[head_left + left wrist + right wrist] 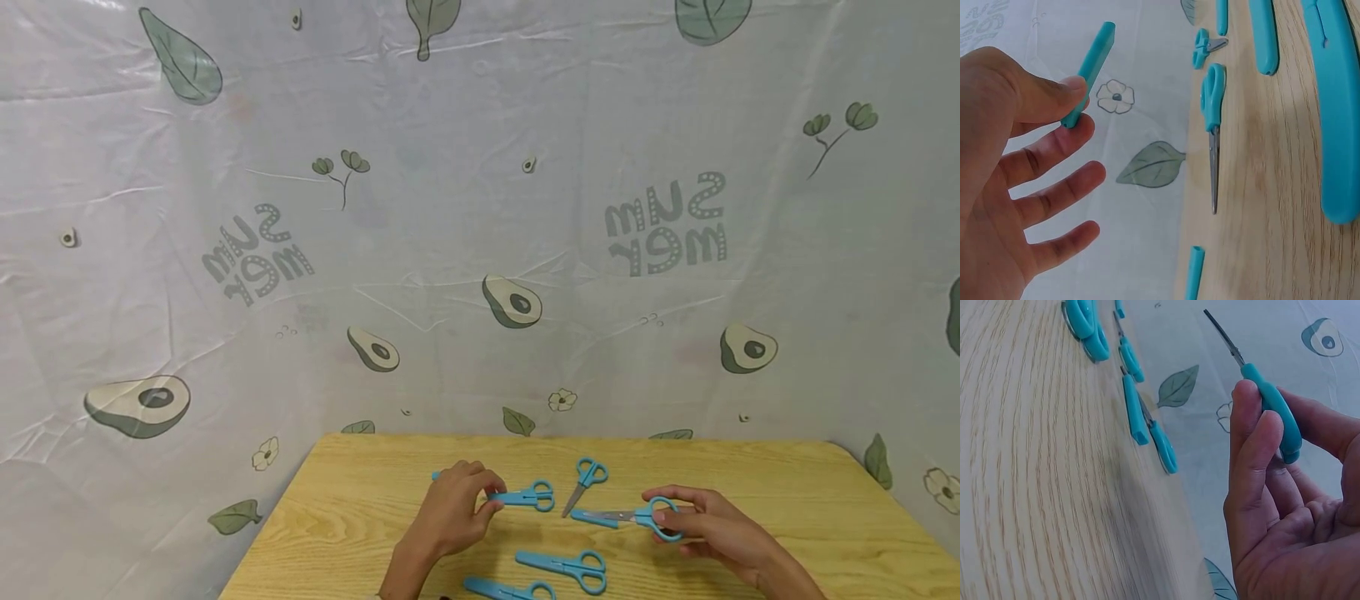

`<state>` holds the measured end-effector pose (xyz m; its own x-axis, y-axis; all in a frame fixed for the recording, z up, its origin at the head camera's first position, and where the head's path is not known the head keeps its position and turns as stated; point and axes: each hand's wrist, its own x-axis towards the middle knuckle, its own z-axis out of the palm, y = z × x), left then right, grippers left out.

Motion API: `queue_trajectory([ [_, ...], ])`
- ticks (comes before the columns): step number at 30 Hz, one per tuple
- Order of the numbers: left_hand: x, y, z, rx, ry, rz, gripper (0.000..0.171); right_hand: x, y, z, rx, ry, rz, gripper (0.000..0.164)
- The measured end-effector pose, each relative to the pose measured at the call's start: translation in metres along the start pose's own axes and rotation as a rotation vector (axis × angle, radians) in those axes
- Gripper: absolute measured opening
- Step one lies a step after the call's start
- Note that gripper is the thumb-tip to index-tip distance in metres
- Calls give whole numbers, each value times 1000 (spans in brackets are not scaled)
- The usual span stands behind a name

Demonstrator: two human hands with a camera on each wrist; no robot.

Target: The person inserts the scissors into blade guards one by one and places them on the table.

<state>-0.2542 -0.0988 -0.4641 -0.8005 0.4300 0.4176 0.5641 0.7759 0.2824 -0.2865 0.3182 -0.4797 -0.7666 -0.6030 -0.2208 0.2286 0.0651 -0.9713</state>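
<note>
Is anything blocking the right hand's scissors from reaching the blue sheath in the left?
Nothing visible does: uncovered scissors and a loose sheath along the way lie on the table, below the held scissors and held sheath.

Backdrop: creased pale sheet (420, 233) is hanging, showing avocados (138, 404), leaves (236, 517) and mirrored lettering (667, 225) | Furniture: wood-grain table (337, 517) is standing before it | Light: sheen is catching creases (386, 308)

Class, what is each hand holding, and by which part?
Left hand: a blue sheath, pinched near one end. Right hand: scissors, by the handles.
</note>
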Motion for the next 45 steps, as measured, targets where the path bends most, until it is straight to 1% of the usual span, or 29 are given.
queue_trajectory([
  [9,4,4,2,-4,-1,11,6,4,1,0,20,-33,-16,27],
  [15,7,7,4,-11,-10,5,8,5,0,3,18,-36,-24,28],
  [21,9,11,3,-8,-1,7,7,6,-3,5,32,-49,-31,28],
  [29,11,14,4,-8,5,18,6,7,-4,8,71,-52,-33,25],
  [33,12,15,3,-5,7,26,7,8,-5,10,73,-49,-34,25],
  [40,12,17,3,-17,-14,37,7,10,-5,14,85,-58,-26,25],
  [45,13,19,3,-13,-7,44,7,12,-5,16,93,-54,-35,25],
])
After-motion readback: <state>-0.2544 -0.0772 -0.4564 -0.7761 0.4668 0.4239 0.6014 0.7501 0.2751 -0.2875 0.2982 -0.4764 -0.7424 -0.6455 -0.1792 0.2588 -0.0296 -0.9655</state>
